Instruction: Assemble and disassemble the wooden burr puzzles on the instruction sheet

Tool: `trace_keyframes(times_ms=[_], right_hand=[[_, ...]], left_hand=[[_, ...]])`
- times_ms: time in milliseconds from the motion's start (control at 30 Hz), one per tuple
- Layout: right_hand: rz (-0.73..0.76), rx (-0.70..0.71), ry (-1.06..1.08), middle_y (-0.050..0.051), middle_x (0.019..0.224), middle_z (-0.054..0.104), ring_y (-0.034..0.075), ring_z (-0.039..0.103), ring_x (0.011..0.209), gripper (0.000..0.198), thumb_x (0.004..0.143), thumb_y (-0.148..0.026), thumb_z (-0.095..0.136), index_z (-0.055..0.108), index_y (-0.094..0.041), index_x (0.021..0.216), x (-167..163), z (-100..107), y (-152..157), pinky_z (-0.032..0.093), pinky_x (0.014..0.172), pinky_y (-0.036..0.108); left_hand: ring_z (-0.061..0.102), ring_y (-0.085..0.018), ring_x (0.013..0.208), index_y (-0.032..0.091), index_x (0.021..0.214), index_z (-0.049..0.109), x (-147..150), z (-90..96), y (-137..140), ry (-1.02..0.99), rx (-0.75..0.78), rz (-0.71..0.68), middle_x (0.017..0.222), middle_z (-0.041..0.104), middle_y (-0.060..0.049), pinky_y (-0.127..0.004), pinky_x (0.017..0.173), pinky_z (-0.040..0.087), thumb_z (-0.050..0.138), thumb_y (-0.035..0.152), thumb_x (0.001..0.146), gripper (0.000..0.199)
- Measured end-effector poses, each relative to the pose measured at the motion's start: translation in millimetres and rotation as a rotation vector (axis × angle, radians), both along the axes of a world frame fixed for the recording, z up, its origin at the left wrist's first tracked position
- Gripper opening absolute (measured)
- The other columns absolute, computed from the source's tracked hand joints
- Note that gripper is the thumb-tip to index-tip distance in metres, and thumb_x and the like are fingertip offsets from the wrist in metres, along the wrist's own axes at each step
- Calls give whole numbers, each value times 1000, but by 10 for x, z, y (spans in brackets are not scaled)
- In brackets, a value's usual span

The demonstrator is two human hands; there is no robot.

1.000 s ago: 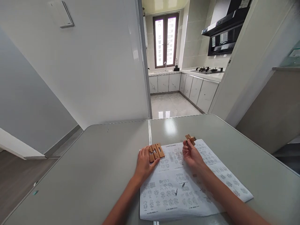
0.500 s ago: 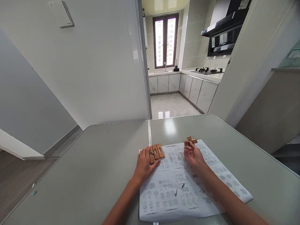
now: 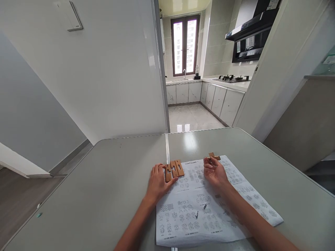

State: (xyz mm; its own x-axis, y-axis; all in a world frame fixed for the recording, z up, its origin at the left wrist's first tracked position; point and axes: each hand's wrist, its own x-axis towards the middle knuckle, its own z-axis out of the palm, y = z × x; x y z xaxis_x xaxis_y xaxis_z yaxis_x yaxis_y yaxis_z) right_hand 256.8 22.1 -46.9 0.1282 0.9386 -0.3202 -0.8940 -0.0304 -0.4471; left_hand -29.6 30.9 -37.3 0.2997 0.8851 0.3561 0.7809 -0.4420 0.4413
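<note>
My left hand (image 3: 157,183) rests on the table with thumb and fingertips closed about the near and far ends of a slotted wooden piece (image 3: 168,173). Two more slotted wooden pieces (image 3: 177,168) lie side by side against it, at the top left of a printed sheet (image 3: 188,209). Above the sheet's far edge, my right hand (image 3: 215,171) pinches crossed wooden pieces (image 3: 212,156). Its fingertips partly hide how these pieces fit together. Rows of small line drawings cover the paper, and my right forearm crosses over it.
The grey-green table (image 3: 91,195) has a pale seam (image 3: 167,146) running down its middle. A small teal object (image 3: 39,215) is at the table's left edge. Past the far edge are a white wall panel (image 3: 125,76) and a kitchen doorway.
My left hand has shifted left and its fingers now uncover more of the leftmost wooden piece, which sits straighter. My right fingers have moved slightly left around the crossed pieces.
</note>
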Motion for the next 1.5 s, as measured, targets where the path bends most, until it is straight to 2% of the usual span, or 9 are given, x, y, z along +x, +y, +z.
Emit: trace_keyframes(times_ms=[233, 333, 433, 600, 900, 1067, 1300, 1400, 1500], right_hand=[[208, 39, -240, 3, 80, 69, 8, 51, 50, 20, 79, -25, 83, 67, -17, 87, -309, 97, -145, 46, 41, 18], [350, 243, -877, 6, 91, 71, 15, 62, 67, 22, 90, -40, 70, 68, -19, 94, -470, 137, -229, 51, 55, 26], [269, 449, -1412, 9, 107, 70, 25, 66, 97, 14, 92, -33, 64, 69, -22, 99, -579, 119, -298, 56, 83, 39], [218, 648, -1765, 10, 136, 61, 31, 52, 130, 37, 89, -14, 59, 63, -26, 124, -634, 49, -352, 44, 109, 52], [76, 452, -1785, 7, 90, 70, 32, 60, 100, 9, 91, -24, 66, 64, -26, 99, -580, -34, -255, 49, 88, 47], [20, 309, -1904, 11, 106, 68, 33, 60, 102, 16, 87, -26, 68, 63, -24, 102, -536, -99, -232, 47, 88, 46], [105, 276, -1910, 10, 93, 71, 29, 64, 88, 15, 99, -33, 51, 60, -22, 94, -535, -98, -243, 46, 74, 36], [111, 231, -1782, 5, 77, 66, 24, 60, 69, 29, 102, -44, 44, 54, -24, 85, -547, -40, -244, 41, 62, 32], [197, 223, -1414, -4, 60, 50, 17, 46, 51, 42, 101, -61, 43, 51, -24, 83, -561, 55, -249, 34, 52, 28]], left_hand=[[58, -31, 110, 20, 97, 58, 10, -22, 8, 33, 37, 85, 114, 61, -12, -49, 96, 49, 58, 57, 94, 37], [58, -32, 111, 20, 94, 59, 3, -36, 16, 47, 83, 104, 115, 61, -12, -49, 96, 49, 59, 51, 94, 31], [59, -32, 110, 20, 93, 60, -6, -51, 31, 54, 112, 107, 114, 62, -12, -50, 95, 50, 59, 46, 94, 26], [58, -32, 111, 21, 88, 62, -26, -69, 35, 71, 121, 113, 113, 64, -12, -50, 95, 50, 60, 43, 94, 23], [62, -26, 92, 22, 85, 61, 55, 168, -5, -313, -60, 89, 93, 68, -7, -44, 87, 51, 47, 52, 100, 35], [43, -11, 45, 23, 83, 51, 100, 291, -15, -705, -463, -5, 61, 48, 6, -23, 46, 38, 40, 68, 97, 49], [26, -5, 44, 20, 103, 58, 137, 311, -33, -933, -722, -105, 68, 37, 9, -17, 38, 27, 57, 67, 89, 49], [27, -4, 44, 20, 114, 59, 149, 324, -52, -925, -787, -169, 69, 40, 8, -17, 38, 25, 60, 65, 89, 51], [32, -3, 41, 19, 115, 58, 172, 336, -90, -876, -832, -272, 74, 50, 6, -18, 37, 23, 59, 65, 90, 53]])
